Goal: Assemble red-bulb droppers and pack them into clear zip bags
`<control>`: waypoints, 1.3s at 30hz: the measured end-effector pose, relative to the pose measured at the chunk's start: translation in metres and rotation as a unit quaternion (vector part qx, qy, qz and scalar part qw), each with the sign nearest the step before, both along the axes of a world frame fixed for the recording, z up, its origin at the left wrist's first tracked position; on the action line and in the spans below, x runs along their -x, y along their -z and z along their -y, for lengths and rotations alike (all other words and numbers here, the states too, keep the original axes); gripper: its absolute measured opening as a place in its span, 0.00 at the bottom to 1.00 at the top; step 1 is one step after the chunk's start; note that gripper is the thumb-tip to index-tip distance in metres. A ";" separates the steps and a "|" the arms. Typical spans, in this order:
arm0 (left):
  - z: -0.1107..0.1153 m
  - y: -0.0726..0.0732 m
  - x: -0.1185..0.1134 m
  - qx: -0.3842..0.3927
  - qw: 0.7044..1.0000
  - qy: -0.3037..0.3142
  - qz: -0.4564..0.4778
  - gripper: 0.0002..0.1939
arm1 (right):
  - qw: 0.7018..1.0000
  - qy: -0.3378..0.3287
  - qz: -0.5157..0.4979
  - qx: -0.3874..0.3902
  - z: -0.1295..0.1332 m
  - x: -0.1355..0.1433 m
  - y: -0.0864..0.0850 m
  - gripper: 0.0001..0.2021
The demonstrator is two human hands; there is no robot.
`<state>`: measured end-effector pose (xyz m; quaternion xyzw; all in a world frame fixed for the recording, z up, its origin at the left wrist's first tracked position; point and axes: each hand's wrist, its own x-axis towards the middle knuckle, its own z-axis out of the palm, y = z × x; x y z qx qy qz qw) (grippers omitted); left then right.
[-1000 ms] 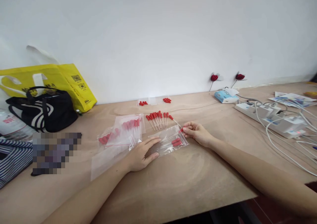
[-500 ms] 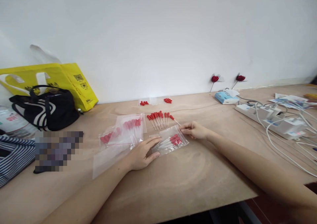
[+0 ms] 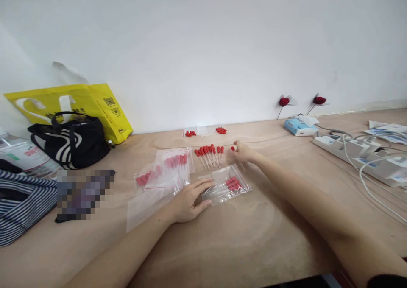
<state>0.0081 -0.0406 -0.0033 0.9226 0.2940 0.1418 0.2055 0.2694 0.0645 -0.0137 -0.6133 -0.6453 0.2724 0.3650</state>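
Note:
My left hand [image 3: 190, 199] lies on the left edge of a clear zip bag [image 3: 222, 197], its fingers apart. Inside that bag are several droppers with red bulbs [image 3: 233, 183]. Beyond the bag, several loose red-bulbed droppers [image 3: 209, 154] stand side by side in a row on the table. My right hand [image 3: 243, 153], slightly blurred, is closed on a red-bulbed dropper [image 3: 233, 148] to the right of the row. Left of my left hand, overlapping clear bags [image 3: 165, 169] hold more red-bulbed droppers.
Against the wall are small bags with red bulbs [image 3: 221, 130]. A yellow bag [image 3: 111, 114], a black bag [image 3: 85, 139] and a plastic bottle [image 3: 28, 156] stand left. A tissue pack [image 3: 299, 127], two red flowers [image 3: 284, 102] and a cabled power strip [image 3: 333, 149] are right.
My right hand has moved up and away from the zip bag's right corner, with the rightmost loose dropper now in its fingers. The view has shifted slightly. My left hand keeps its place on the bag.

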 end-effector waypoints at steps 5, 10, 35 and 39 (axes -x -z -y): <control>0.000 0.000 -0.001 -0.008 1.000 -0.008 -0.006 0.21 | 0.991 0.039 -0.115 -0.054 0.038 -0.031 0.005 0.25; 0.000 0.001 -0.001 -0.005 1.000 -0.015 -0.011 0.22 | 0.956 0.088 -0.272 -0.058 0.065 -0.025 0.018 0.18; -0.001 0.001 0.000 -0.008 1.000 -0.022 -0.021 0.24 | 0.980 -0.126 -0.131 -0.081 0.081 0.002 0.029 0.10; 0.000 0.002 0.000 -0.010 0.999 -0.022 -0.024 0.23 | 0.965 -0.238 -0.109 0.007 0.072 -0.008 0.020 0.09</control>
